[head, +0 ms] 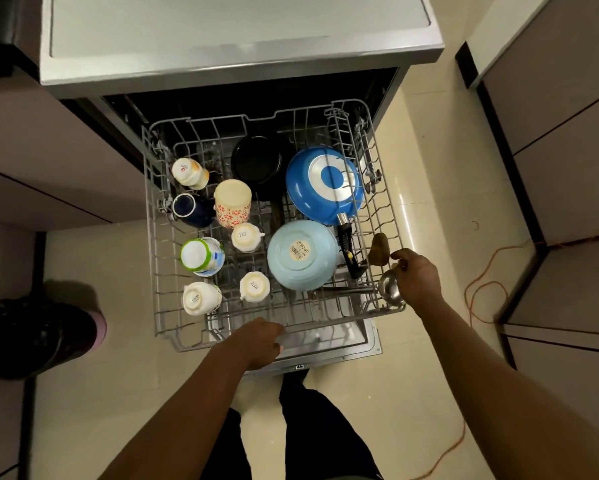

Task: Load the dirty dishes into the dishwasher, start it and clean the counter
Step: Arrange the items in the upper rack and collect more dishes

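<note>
Grey wire is forming the dishwasher rack [152, 237], which is sitting pulled out over the open door. The left hand [256, 342] is curling its grip around the rack's front rail. The right hand [417, 277], fingers loosely bent, is touching a steel ladle [390, 289] lying at the front right corner. Upside down inside are sitting a light blue bowl [301, 254], a blue pan [325, 185] and several mugs.

Dim warm indoor light, glare on the floor tiles [409, 202], edges bowed.
</note>
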Tool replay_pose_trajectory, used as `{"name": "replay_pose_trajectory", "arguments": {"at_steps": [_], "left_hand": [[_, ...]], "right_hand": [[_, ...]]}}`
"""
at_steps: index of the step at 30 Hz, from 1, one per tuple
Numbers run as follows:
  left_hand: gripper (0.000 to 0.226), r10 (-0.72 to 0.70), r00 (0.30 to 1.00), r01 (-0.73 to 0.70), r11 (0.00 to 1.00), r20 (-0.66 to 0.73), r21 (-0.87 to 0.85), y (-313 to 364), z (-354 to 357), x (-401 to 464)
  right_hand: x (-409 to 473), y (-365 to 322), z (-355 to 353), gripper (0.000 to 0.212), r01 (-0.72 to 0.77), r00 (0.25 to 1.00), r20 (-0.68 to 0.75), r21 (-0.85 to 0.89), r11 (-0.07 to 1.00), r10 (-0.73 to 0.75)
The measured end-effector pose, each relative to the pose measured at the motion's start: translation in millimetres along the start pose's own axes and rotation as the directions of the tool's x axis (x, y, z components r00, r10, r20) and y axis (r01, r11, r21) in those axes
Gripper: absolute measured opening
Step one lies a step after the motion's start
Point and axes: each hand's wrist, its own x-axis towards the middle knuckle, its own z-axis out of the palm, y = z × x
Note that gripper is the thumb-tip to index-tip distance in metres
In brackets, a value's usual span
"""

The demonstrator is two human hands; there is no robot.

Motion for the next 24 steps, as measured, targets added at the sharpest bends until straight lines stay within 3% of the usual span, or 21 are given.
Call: {"name": "replay_pose_trajectory", "arguments": {"at_steps": [5, 10, 17, 24], "left_hand": [[0.047, 0.039, 0.999, -0.039, 0.999, -0.013, -0.018, -4.6, -3.2, -3.7], [0.043, 0.098, 0.967, -0.109, 0.993, -0.236, -0.035, -10.3, -15.3, -25.9], [0.028, 0.137, 0.730, -0.127, 0.990, -0.669, 0.064, -74.2, -65.0, -89.3], [0.040, 0.071, 0.563, -0.031, 0.997, -0.824, 0.065, -209.4, -79.9, -195.0]], "right_hand": [[7.5, -9.7, -2.8, 0.032, 0.074, 0.975, -0.201, -0.106, 0.992, -0.094], [-17.1, -43.2, 3.2, 0.029, 0.208, 0.893, -0.394, -0.066, 0.976, -0.217], [-77.1, -128.7, 65.0, 0.028, 0.510, 0.816, -0.264, -0.089, 0.856, -0.514], [-166.7, -255.9, 150.0, 0.025, 0.705, 0.693, -0.210, 0.001, 0.709, -0.689]]}}
